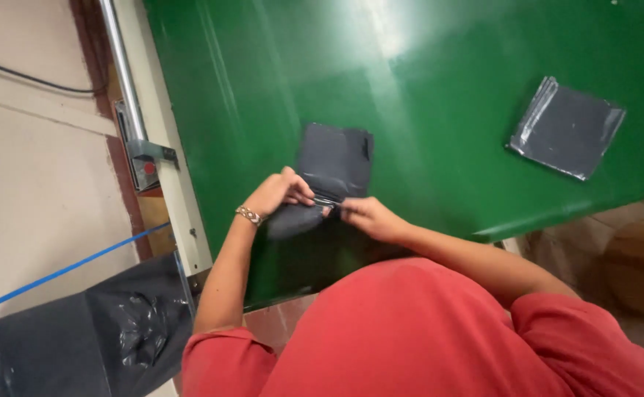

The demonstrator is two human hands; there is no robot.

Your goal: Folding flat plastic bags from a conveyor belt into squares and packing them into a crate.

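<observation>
A dark grey folded fabric piece (334,158) lies on the green table (425,95) in front of me. My left hand (278,192), with a bracelet on the wrist, grips its near edge, which is rolled or folded over. My right hand (370,217) pinches the same near edge from the right, close to the left hand. A thin pale strip shows between the two hands. The part of the fabric under my hands is hidden.
A flat grey plastic-wrapped square packet (566,126) lies at the table's right. A black plastic bag (79,338) sits on the floor at lower left. A metal rail (125,81) runs along the table's left edge. A blue line (57,272) crosses the floor.
</observation>
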